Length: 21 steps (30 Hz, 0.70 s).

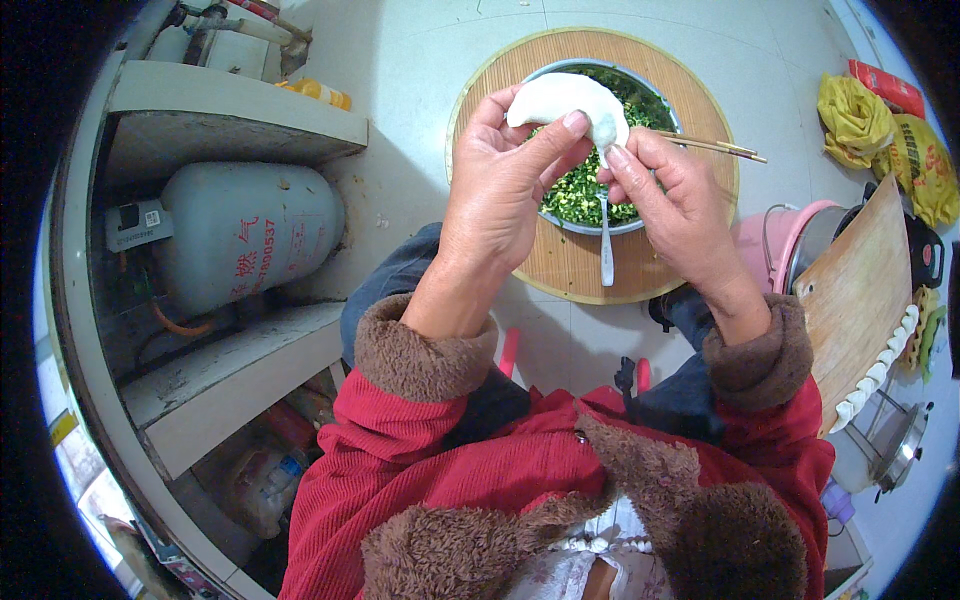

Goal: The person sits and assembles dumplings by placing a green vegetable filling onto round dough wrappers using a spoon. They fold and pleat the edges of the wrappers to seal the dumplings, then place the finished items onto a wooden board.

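Note:
A white half-moon dumpling (559, 97) is held up over a round metal bowl (574, 226). My left hand (495, 176) supports its curved body, with the thumb against the near side. My right hand (667, 187) pinches the dumpling's right end between thumb and fingers. Chopped greens with pale yellow bits (574, 193) fill the bowl, partly hidden by my hands. A metal spoon (607, 251) leans out over the near rim. Wooden chopsticks (727, 150) stick out to the right behind my right hand; whether they touch it, I cannot tell. The bowl stands on a round slatted tabletop (641, 266).
At left, a grey gas cylinder (247, 232) lies under a shelf (240, 97). To the right, a wooden cutting board (859, 277) tilts beside a pink bucket (761, 232); a row of white dough pieces (874, 373) lines its edge. Yellow plastic bags (855, 124) lie beyond.

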Motion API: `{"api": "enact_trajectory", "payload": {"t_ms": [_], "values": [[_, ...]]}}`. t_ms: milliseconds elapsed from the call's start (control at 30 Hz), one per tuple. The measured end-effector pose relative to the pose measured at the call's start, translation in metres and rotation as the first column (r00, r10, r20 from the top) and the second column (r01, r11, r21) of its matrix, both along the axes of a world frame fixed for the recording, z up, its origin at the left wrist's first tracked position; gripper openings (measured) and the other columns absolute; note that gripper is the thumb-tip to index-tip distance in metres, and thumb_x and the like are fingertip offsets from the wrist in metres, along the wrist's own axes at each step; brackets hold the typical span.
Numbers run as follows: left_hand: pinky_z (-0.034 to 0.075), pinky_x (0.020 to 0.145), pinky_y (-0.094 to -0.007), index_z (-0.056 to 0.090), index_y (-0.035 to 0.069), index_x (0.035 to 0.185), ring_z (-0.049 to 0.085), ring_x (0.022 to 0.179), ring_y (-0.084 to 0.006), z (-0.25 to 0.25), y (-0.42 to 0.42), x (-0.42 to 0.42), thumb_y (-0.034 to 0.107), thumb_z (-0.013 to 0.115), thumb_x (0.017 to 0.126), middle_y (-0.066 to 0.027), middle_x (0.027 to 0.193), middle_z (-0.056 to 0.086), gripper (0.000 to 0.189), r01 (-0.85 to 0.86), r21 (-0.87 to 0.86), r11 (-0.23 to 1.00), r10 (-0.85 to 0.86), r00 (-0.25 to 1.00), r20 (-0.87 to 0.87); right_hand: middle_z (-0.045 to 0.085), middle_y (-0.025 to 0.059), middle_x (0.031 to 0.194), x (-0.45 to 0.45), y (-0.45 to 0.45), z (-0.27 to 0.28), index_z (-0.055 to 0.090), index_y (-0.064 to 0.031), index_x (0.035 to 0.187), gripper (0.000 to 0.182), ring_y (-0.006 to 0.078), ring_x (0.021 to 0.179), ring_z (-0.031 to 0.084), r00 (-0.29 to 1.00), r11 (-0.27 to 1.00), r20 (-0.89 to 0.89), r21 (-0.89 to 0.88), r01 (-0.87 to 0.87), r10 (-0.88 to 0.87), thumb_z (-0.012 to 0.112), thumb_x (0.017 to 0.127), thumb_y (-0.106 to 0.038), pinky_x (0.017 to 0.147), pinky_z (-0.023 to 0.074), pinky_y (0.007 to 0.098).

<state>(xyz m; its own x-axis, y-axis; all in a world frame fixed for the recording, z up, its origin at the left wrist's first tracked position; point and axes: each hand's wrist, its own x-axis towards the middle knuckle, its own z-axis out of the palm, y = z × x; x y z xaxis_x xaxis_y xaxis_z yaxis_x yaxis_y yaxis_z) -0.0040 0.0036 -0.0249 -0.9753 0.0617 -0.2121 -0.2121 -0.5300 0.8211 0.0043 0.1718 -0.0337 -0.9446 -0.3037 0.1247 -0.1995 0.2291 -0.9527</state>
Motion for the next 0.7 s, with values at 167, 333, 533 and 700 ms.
{"api": "enact_trajectory", "payload": {"t_ms": [167, 333, 533, 700], "values": [[0.056, 0.084, -0.0281, 0.048, 0.002, 0.118, 0.064, 0.098, -0.0166, -0.003, -0.002, -0.001, 0.004, 0.072, 0.084, -0.0097, 0.108, 0.064, 0.042, -0.009, 0.025, 1.0, 0.009, 1.0, 0.002, 0.06, 0.0059, 0.068, 0.001, -0.004, 0.005, 0.06, 0.0003, 0.082, 0.029, 0.0117, 0.062, 0.057, 0.997, 0.997, 0.079, -0.08, 0.016, -0.01, 0.052, 0.098, -0.023, 0.059, 0.0468, 0.0271], [0.056, 0.084, -0.0279, 0.048, 0.002, 0.116, 0.064, 0.098, -0.0166, -0.001, 0.0, -0.002, 0.003, 0.072, 0.084, -0.0098, 0.108, 0.064, 0.04, -0.037, 0.025, 0.999, 0.037, 0.999, 0.015, 0.061, 0.0053, 0.063, -0.002, 0.0, -0.003, 0.062, 0.0, 0.081, 0.032, 0.0125, 0.059, 0.059, 0.995, 0.999, 0.092, 0.024, -0.046, 0.044, 0.053, 0.098, -0.025, 0.056, 0.0465, 0.0279], [0.056, 0.084, -0.0277, 0.048, 0.001, 0.116, 0.065, 0.096, -0.0169, -0.002, 0.0, -0.002, 0.001, 0.072, 0.083, -0.0105, 0.108, 0.063, 0.04, -0.036, 0.027, 0.999, 0.036, 0.999, -0.002, 0.062, 0.007, 0.064, -0.004, 0.001, -0.003, 0.066, -0.0013, 0.086, 0.033, 0.0147, 0.058, 0.062, 0.995, 0.999, 0.095, 0.052, -0.014, 0.009, 0.058, 0.095, -0.032, 0.055, 0.0473, 0.0289], [0.056, 0.082, -0.0268, 0.048, 0.0, 0.114, 0.064, 0.097, -0.0169, -0.006, 0.008, -0.001, -0.002, 0.072, 0.081, -0.0112, 0.105, 0.063, 0.041, -0.115, -0.153, 0.982, 0.085, 0.979, -0.188, 0.067, 0.0098, 0.09, -0.01, 0.001, 0.0, 0.06, -0.0043, 0.111, 0.043, 0.0169, 0.068, 0.064, 0.956, 0.941, -0.251, 0.26, 0.215, -0.15, 0.073, 0.083, -0.033, 0.061, 0.051, 0.0321]]}}
